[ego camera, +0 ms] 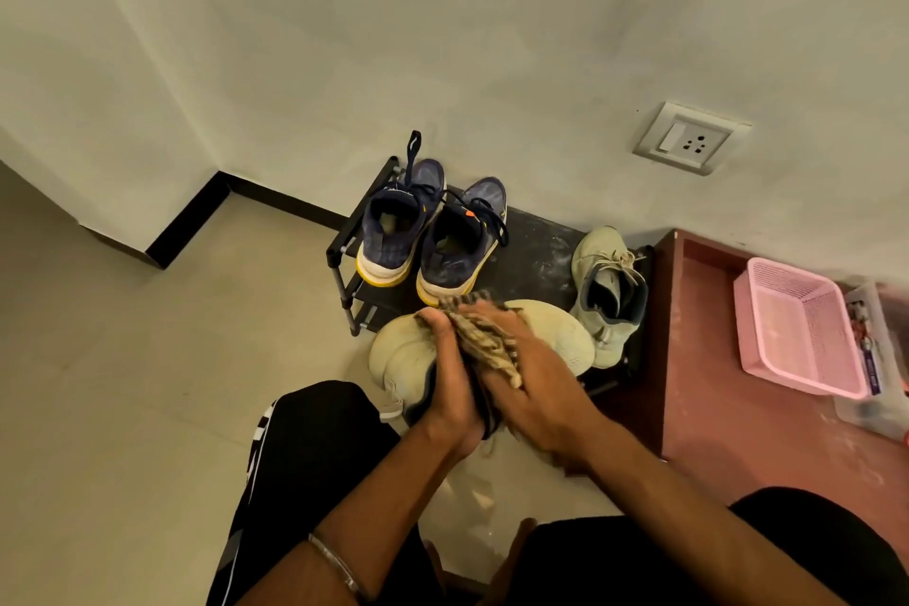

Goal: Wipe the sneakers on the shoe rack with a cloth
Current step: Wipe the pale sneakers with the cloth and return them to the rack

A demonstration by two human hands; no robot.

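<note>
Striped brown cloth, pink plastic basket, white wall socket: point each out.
Striped brown cloth (pixel 484 344): head view, on the bunched folds between the hands.
Pink plastic basket (pixel 782 362): head view, on its near mesh wall.
White wall socket (pixel 686 138): head view, on the plate's middle.

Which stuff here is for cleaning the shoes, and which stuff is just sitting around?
For the job:
cloth
pale sneaker in hand
other pale sneaker
navy sneakers
shoe rack
left hand
right hand

Just lying about:
pink basket
wall socket
</note>
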